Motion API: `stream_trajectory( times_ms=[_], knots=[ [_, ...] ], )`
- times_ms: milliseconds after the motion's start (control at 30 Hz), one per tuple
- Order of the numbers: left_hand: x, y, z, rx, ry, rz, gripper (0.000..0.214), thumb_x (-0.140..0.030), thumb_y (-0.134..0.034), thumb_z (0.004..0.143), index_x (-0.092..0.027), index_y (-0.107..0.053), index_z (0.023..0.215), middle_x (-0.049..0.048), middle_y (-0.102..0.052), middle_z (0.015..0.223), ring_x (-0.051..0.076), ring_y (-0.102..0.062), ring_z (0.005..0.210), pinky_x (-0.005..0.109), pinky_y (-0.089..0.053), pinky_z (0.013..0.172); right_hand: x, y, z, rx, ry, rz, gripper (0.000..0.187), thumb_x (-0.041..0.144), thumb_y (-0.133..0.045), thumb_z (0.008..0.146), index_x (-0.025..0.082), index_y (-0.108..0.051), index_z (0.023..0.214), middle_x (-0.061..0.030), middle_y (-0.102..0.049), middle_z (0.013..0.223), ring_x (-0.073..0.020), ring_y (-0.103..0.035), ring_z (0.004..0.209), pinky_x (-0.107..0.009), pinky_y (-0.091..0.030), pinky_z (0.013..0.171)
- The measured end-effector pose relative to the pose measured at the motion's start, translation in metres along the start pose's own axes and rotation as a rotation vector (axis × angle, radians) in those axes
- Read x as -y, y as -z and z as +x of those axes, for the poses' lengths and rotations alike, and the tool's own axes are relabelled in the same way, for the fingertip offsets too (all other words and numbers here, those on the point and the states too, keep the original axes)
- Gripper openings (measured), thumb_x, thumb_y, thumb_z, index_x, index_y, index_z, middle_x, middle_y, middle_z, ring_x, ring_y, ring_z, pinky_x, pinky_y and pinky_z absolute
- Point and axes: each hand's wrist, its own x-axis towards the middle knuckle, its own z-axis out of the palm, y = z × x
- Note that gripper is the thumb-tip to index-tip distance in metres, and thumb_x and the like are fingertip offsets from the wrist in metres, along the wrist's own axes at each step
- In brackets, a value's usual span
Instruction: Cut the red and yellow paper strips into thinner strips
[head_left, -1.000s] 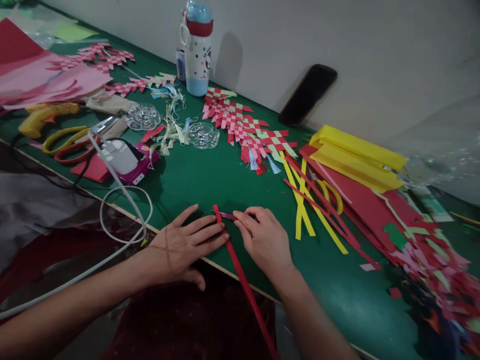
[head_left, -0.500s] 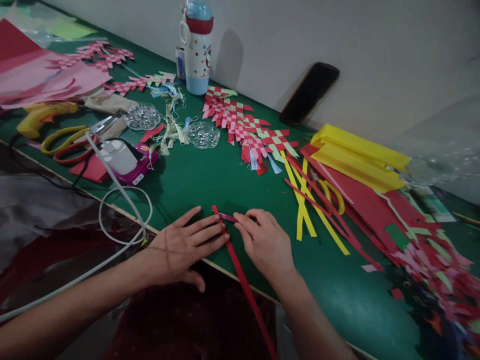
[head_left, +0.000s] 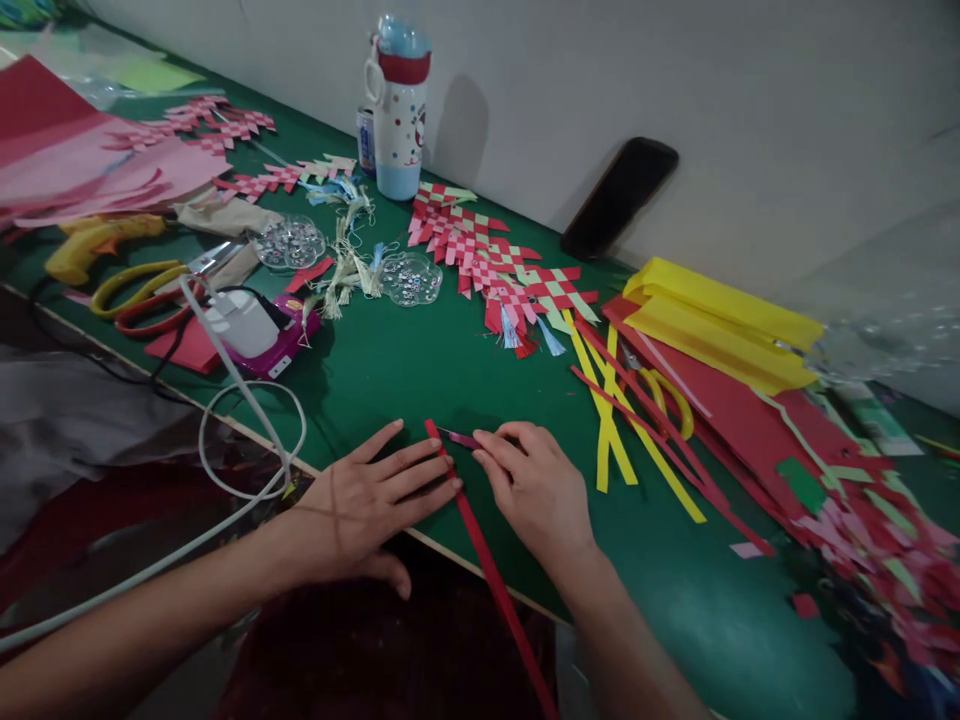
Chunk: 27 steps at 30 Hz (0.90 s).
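A long red paper strip (head_left: pixel 480 545) runs from the green table (head_left: pixel 405 360) over its near edge toward me. My left hand (head_left: pixel 371 495) lies flat beside it, fingers stretched out, fingertips pressing near the strip's upper end. My right hand (head_left: pixel 536 490) sits just right of the strip with fingers curled, pinching a short dark pink strip (head_left: pixel 459 437) that crosses the red one near its top.
Loose yellow and red strips (head_left: pixel 622 410) lie to the right, beside yellow and red sheets (head_left: pixel 720 320). Woven red paper pieces (head_left: pixel 495 265), a water bottle (head_left: pixel 397 110), a phone (head_left: pixel 619 195), bead dishes (head_left: pixel 410 277), scissors (head_left: pixel 139 290), a glue gun (head_left: pixel 94 240), a white cable (head_left: pixel 247 430).
Both hands stay on the strips with almost no movement. The view has shifted slightly, so everything sits a little lower in the frame.
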Motion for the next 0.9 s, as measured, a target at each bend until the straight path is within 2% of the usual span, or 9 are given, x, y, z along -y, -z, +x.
stream_trajectory(
  times_ms=[133, 400, 633, 700, 767, 833, 900],
  knots=[
    [0.000, 0.001, 0.000, 0.004, 0.001, 0.003, 0.094, -0.080, -0.037, 0.080, -0.020, -0.026, 0.151, 0.0115, -0.038, 0.152, 0.029, -0.029, 0.143, 0.053, 0.006, 0.118, 0.003, -0.003, 0.003, 0.009, 0.008, 0.009, 0.023, 0.027, -0.053, 0.095, 0.024, -0.070, 0.111, -0.0059, -0.065, 0.095, -0.0182, -0.057, 0.087, -0.030, -0.047, 0.079],
    [0.000, -0.001, 0.000, -0.003, 0.006, -0.015, 0.095, -0.081, -0.037, 0.079, -0.021, -0.027, 0.151, 0.0120, -0.040, 0.151, 0.030, -0.030, 0.142, 0.054, 0.002, 0.118, 0.008, -0.004, 0.010, 0.038, 0.013, -0.017, 0.024, 0.028, -0.051, 0.096, 0.025, -0.069, 0.111, -0.0054, -0.065, 0.096, -0.0180, -0.056, 0.086, -0.030, -0.046, 0.078],
    [-0.001, 0.002, 0.000, -0.033, 0.016, -0.055, 0.094, -0.082, -0.037, 0.078, -0.021, -0.032, 0.149, 0.0099, -0.044, 0.149, 0.029, -0.033, 0.140, 0.053, 0.002, 0.118, -0.018, -0.004, 0.007, -0.078, -0.126, -0.123, 0.029, 0.029, -0.047, 0.097, 0.021, -0.069, 0.113, -0.0085, -0.064, 0.097, -0.0207, -0.058, 0.087, -0.033, -0.048, 0.076],
    [-0.003, 0.002, 0.003, -0.080, 0.052, -0.064, 0.082, -0.077, -0.039, 0.082, -0.025, -0.037, 0.146, 0.0076, -0.050, 0.144, 0.028, -0.039, 0.135, 0.054, 0.001, 0.117, -0.026, -0.001, 0.005, -0.063, -0.129, -0.135, 0.031, 0.026, -0.045, 0.097, 0.020, -0.068, 0.117, -0.0100, -0.064, 0.099, -0.0226, -0.057, 0.090, -0.036, -0.048, 0.080],
    [-0.006, 0.003, 0.010, -0.122, 0.111, -0.043, 0.058, -0.064, -0.046, 0.090, -0.031, -0.046, 0.138, 0.0034, -0.058, 0.134, 0.025, -0.046, 0.127, 0.054, -0.005, 0.114, -0.031, 0.005, 0.001, -0.065, -0.143, -0.146, 0.032, 0.024, -0.045, 0.096, 0.019, -0.066, 0.120, -0.0114, -0.064, 0.103, -0.0252, -0.055, 0.097, -0.041, -0.047, 0.086],
    [-0.009, 0.006, 0.021, -0.120, 0.175, -0.001, 0.035, -0.047, -0.052, 0.094, -0.034, -0.055, 0.127, 0.0004, -0.064, 0.121, 0.023, -0.052, 0.115, 0.051, -0.015, 0.109, -0.033, 0.013, -0.007, -0.082, -0.149, -0.128, 0.033, 0.024, -0.046, 0.095, 0.019, -0.065, 0.121, -0.0121, -0.063, 0.107, -0.0270, -0.054, 0.102, -0.045, -0.046, 0.090],
    [-0.011, 0.011, 0.033, -0.091, 0.214, 0.024, 0.021, -0.035, -0.055, 0.094, -0.034, -0.061, 0.114, -0.0005, -0.065, 0.108, 0.021, -0.054, 0.105, 0.048, -0.022, 0.102, -0.030, 0.022, -0.018, -0.079, -0.130, -0.066, 0.032, 0.026, -0.045, 0.096, 0.019, -0.065, 0.120, -0.0120, -0.062, 0.107, -0.0267, -0.054, 0.103, -0.046, -0.047, 0.091]
  ],
)
